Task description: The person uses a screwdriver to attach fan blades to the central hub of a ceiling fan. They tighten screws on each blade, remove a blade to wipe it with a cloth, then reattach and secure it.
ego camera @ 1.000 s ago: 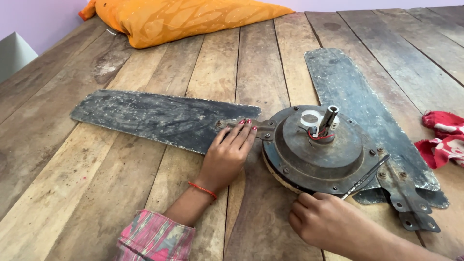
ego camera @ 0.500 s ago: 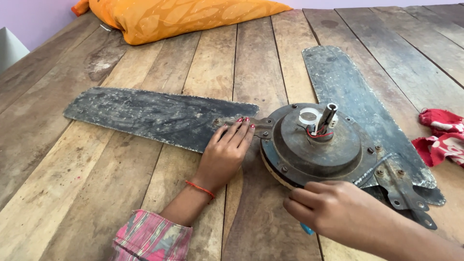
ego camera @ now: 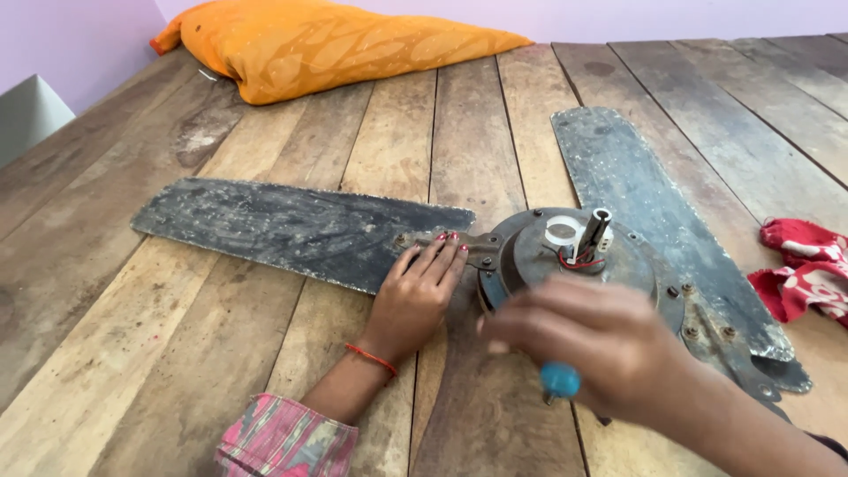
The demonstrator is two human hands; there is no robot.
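Note:
An old ceiling fan lies on a wooden plank floor. Its round grey motor housing (ego camera: 618, 252) has a short shaft and red wires on top. A dirty dark blade (ego camera: 291, 230) stretches to the left, and another blade (ego camera: 654, 212) runs to the back right. My left hand (ego camera: 420, 296) lies flat on the metal bracket where the left blade joins the motor. My right hand (ego camera: 601, 344), blurred, hovers over the front of the motor, closed around a screwdriver with a blue handle (ego camera: 560, 381). The screwdriver's tip is hidden.
An orange pillow (ego camera: 327, 44) lies at the back of the floor. A red and white cloth (ego camera: 808, 269) sits at the right edge. A pale grey object (ego camera: 31, 115) stands at the far left by the lilac wall.
My right hand has moved left and up across the front of the motor, bringing the screwdriver with it, so its blue handle now shows. My left hand has stayed on the blade bracket.

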